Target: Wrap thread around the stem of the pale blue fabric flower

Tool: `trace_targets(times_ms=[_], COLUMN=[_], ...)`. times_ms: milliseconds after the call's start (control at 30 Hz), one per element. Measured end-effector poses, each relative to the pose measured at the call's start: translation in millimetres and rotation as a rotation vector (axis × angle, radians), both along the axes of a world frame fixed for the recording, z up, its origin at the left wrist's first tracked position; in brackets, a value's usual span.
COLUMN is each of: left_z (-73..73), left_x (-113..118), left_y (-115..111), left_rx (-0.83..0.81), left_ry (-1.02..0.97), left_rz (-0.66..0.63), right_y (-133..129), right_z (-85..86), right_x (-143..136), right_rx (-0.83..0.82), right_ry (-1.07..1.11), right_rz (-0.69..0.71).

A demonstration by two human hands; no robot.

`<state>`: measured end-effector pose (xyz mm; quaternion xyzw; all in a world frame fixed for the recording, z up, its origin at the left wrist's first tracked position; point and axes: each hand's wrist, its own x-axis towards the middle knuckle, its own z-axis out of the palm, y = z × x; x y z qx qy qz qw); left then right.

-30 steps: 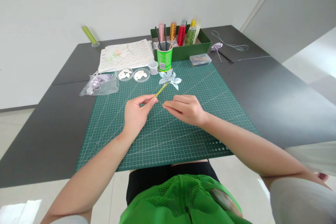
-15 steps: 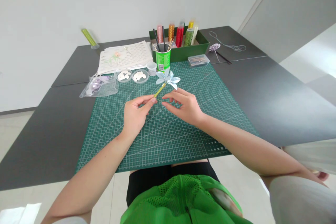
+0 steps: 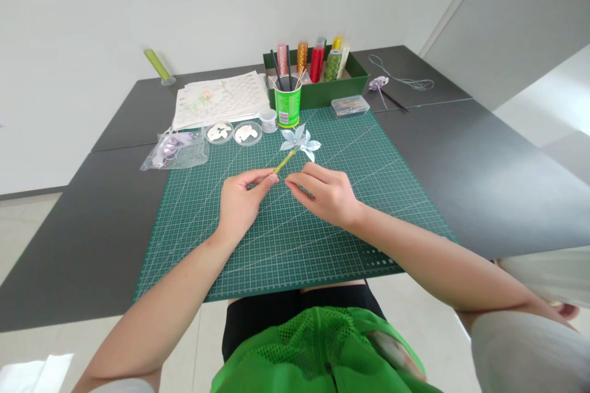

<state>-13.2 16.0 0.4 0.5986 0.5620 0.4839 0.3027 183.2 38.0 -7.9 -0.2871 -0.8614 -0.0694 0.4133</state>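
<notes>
A pale blue artificial flower [image 3: 300, 142] points away from me, tilted up to the right on a slim yellow-green stem [image 3: 284, 161]. The lower stem is pinched between the thumb and fingers of my left hand [image 3: 242, 199], which hide its end. Just right of the stem, my right hand [image 3: 327, 193] has its thumb and fingertips pressed together in a pinch. Whatever sits between those fingertips is too small to make out. Both hands are above the green cutting mat [image 3: 295, 245].
Behind the flower stand a green cup [image 3: 287, 107] with sticks and a green box [image 3: 318, 95] of thread spools. Dishes of white petals [image 3: 219, 132], a plastic bag [image 3: 177, 150] and paper sheets [image 3: 221, 98] lie left. A clear case [image 3: 350, 106] and a purple flower [image 3: 378, 83] are right.
My right hand's thumb and fingers have closed from apart into a pinch. The flower has shifted slightly right and down. A fine strand between the hands no longer shows.
</notes>
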Motion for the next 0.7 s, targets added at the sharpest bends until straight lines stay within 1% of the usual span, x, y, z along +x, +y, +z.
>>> trace_targets(times_ms=[100,167,267,367,567,700], left_z=[0.3,-0.5,-2.2,-2.8,-1.3,-1.7], left_x=[-0.1,0.1,0.7,0.9,0.9,1.5], left_y=[-0.3,-1.3,-3.3,-5.1,-7.3,-8.9], left_rx=[0.023,0.06,0.144,0.199,0.285,0.37], left_ry=[0.1,0.198,0.326,0.408,0.518,0.597], left_rz=[0.006,0.015,0.017,0.011,-0.005,-0.019], right_y=[-3.2,-4.3,-4.6,-4.6,-8.5,-11.0], right_z=[1.2,3.3,7.6,11.3,12.6,8.5], right_x=[0.4,0.2,0.1,1.1,-0.7,-3.8], right_rx=[0.01,0.02,0.074,0.124,0.012,-0.008], right_ry=[-0.122,-0.191,-0.237,-0.259,-0.308,-0.316], right_rz=[-0.056,-0.069,-0.078,-0.075,-0.104,-0.16])
